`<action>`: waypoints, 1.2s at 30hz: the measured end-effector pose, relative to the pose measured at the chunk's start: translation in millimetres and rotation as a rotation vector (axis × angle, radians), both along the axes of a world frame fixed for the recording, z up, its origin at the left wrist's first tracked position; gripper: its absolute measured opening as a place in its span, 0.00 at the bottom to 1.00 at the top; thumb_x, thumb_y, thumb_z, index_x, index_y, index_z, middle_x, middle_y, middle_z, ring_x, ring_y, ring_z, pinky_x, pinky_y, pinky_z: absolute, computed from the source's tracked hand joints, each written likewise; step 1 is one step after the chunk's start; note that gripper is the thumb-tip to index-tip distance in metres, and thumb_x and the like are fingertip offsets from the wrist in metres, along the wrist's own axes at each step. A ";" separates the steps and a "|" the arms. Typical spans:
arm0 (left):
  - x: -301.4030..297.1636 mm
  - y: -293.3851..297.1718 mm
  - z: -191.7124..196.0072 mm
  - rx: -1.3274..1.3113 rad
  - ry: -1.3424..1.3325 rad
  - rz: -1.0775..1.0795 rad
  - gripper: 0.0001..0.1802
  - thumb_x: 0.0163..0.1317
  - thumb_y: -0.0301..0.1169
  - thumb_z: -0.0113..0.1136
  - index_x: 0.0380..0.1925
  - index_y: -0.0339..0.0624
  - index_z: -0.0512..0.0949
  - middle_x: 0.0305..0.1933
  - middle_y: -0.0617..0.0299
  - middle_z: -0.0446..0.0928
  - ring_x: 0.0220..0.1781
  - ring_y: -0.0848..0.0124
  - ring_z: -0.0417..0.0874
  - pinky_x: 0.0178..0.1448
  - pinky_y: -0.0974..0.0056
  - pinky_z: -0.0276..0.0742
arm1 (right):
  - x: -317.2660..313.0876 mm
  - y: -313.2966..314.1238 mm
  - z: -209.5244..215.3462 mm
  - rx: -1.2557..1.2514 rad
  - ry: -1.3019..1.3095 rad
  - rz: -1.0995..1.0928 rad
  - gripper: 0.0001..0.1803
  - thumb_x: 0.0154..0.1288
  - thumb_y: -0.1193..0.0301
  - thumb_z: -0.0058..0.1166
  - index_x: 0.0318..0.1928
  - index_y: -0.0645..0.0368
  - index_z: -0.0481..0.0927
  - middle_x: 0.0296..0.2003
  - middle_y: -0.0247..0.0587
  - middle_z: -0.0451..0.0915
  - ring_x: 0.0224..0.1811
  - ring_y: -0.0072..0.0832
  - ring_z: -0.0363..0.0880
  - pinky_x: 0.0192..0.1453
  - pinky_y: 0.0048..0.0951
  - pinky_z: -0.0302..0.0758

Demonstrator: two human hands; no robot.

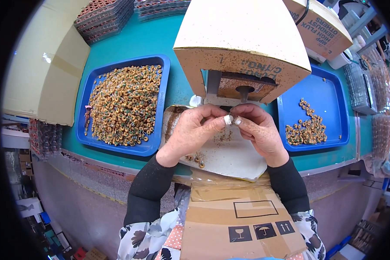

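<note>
We work at a teal bench (160, 39) whose front edge runs just past our wrists, with a flattened cardboard box (242, 225) lying across our lap below it. Room is tight: a dust-speckled cardboard housing (242, 39) stands right behind our hands, its front opening showing a small spindle (245, 90). A white sheet (234, 156) lies under our hands, scattered with brown dust and a few loose coils near the left wrist.

Our left hand (195, 132) and right hand (258, 130) meet at the fingertips just below the spindle. Both pinch narrowly, with taped fingertips (228, 120) pressed together around something small; we cannot tell what the piece is, as the fingers hide it.

To the left, close beside the sheet, a blue tray (160, 65) is nearly full of small copper-wound ring coils (123, 104). To the right, a second blue tray (333, 91) holds a much smaller cluster of the same coils (307, 130) in its near-left part, the rest of its floor bare. Stacks of dark component trays (104, 15) sit at the far left of the bench, beside a large cardboard flap (43, 65).
</note>
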State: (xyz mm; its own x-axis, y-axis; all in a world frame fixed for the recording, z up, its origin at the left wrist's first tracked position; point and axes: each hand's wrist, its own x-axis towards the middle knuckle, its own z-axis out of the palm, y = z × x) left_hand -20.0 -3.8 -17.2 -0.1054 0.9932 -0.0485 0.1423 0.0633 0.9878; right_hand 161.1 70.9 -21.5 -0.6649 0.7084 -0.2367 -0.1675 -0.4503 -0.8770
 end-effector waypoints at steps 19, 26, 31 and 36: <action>10.2 -1.5 2.7 0.291 0.322 0.072 0.10 0.57 0.31 0.65 0.36 0.37 0.80 0.27 0.60 0.77 0.26 0.72 0.76 0.32 0.67 0.73 | 5.0 4.9 -6.2 0.015 -0.005 -0.018 0.10 0.61 0.73 0.60 0.42 0.62 0.78 0.32 0.31 0.78 0.25 0.12 0.67 0.28 0.14 0.62; 12.5 -2.0 9.8 0.389 0.438 0.064 0.09 0.54 0.27 0.66 0.36 0.38 0.81 0.25 0.59 0.76 0.22 0.68 0.74 0.30 0.65 0.71 | 5.1 5.2 -0.9 0.002 0.024 -0.044 0.09 0.62 0.73 0.59 0.42 0.62 0.77 0.30 0.30 0.76 0.20 0.10 0.60 0.22 0.14 0.54; 20.6 1.9 20.1 0.439 0.467 0.080 0.09 0.53 0.26 0.67 0.34 0.38 0.81 0.23 0.60 0.75 0.21 0.68 0.74 0.27 0.65 0.70 | 5.5 5.9 1.3 -0.031 0.105 -0.076 0.09 0.63 0.73 0.58 0.42 0.61 0.77 0.29 0.28 0.75 0.20 0.10 0.59 0.22 0.14 0.54; 27.7 3.7 24.5 0.500 0.464 0.138 0.08 0.52 0.25 0.67 0.33 0.38 0.81 0.21 0.60 0.73 0.19 0.69 0.72 0.25 0.65 0.69 | 9.2 11.9 3.5 -0.049 0.117 -0.038 0.10 0.62 0.72 0.59 0.43 0.61 0.77 0.29 0.27 0.75 0.20 0.09 0.58 0.22 0.14 0.53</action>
State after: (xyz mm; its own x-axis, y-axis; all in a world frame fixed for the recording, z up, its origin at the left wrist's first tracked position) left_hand 7.7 -0.2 7.2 -0.1313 0.8607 0.4919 0.5801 -0.3357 0.7422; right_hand 170.3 82.9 -18.0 -0.6629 0.7232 -0.1939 -0.2853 -0.4834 -0.8276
